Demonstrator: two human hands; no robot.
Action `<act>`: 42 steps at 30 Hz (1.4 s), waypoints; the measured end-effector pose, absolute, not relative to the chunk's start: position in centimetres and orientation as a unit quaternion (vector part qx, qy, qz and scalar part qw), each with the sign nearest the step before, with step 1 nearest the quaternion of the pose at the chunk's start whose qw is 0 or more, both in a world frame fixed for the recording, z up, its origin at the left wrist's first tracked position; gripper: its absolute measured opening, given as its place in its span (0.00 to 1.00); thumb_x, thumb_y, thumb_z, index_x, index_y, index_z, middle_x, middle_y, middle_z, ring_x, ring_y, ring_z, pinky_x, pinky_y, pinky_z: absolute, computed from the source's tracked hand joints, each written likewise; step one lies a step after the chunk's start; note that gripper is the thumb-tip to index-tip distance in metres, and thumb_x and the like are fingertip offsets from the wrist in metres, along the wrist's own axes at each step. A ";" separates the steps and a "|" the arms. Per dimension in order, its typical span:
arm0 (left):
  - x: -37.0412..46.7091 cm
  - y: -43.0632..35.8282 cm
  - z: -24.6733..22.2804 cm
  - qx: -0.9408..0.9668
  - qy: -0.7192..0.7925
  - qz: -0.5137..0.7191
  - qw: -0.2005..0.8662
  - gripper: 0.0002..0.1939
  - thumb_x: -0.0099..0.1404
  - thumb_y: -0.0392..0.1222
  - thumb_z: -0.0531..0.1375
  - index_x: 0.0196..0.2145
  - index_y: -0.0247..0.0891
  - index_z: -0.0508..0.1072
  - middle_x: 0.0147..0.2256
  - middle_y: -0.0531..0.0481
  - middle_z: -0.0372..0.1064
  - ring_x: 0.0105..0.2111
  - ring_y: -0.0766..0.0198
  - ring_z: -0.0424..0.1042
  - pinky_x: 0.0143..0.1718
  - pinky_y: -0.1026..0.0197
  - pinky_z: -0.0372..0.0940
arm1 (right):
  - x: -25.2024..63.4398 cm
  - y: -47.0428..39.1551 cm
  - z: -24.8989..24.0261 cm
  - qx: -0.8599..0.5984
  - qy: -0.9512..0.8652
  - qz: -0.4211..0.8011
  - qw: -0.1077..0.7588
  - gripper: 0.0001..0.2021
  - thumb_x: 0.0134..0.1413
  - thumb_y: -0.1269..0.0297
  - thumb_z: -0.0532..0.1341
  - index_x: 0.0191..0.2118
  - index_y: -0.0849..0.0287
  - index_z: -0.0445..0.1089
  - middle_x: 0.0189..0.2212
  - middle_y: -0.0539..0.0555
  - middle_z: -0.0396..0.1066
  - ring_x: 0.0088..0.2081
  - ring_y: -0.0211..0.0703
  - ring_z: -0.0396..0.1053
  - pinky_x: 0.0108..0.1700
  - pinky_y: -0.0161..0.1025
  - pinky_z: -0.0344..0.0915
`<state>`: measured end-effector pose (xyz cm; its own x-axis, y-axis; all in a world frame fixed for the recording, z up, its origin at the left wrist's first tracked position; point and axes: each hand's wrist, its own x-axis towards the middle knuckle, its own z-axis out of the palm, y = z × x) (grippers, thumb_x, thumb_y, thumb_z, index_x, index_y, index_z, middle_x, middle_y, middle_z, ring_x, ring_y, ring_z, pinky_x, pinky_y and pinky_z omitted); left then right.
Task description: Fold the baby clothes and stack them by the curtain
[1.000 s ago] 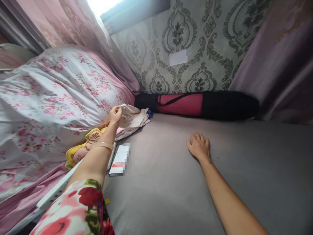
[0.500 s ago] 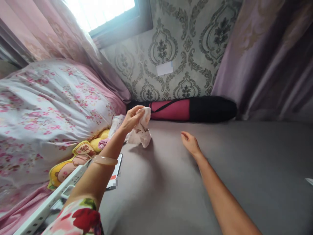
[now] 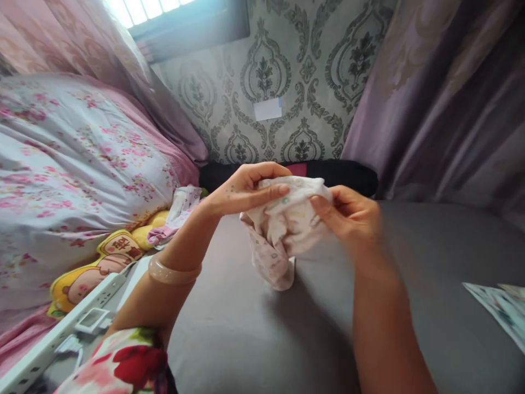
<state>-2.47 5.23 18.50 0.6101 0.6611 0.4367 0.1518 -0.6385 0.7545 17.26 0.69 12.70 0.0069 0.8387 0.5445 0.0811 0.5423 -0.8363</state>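
A small white-and-pink printed garment (image 3: pixel 293 227) hangs, bunched and folded, above the grey bed surface (image 3: pixel 238 334). My left hand (image 3: pixel 246 189) grips its upper left edge, thumb in front and fingers behind. At the upper right edge, my right hand (image 3: pixel 355 216) pinches the cloth between thumb and fingers. The lower end droops in a rounded fold. Which kind of garment it is, I cannot tell.
Left of my arms lie a floral quilt (image 3: pixel 90 148), yellow plush toys (image 3: pixel 77 284), another printed cloth (image 3: pixel 182 208) and a white power strip (image 3: pixel 82 323). A black-and-pink long bag (image 3: pixel 348 174) rests against the wall. Papers (image 3: pixel 498 312) lie at the right.
My left hand has brought the garment rightward and closer. My right hand, empty before, has come up and taken hold of its right edge. The view has shifted slightly.
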 end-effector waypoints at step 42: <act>9.3 4.7 2.3 0.546 0.304 0.446 0.640 0.21 0.56 0.54 0.65 0.39 0.34 0.73 0.26 0.53 0.69 0.21 0.72 0.65 0.23 0.67 0.60 | 27.4 1.9 6.8 -0.484 -0.745 0.342 0.307 0.19 0.50 0.53 0.65 0.46 0.57 0.75 0.39 0.53 0.76 0.39 0.44 0.71 0.42 0.40 0.67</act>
<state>9.32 4.66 2.25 0.4171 0.9035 0.0989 -0.2396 0.0044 0.9709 27.39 1.87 6.82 -0.3427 0.9308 0.1269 0.5101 0.2978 -0.8069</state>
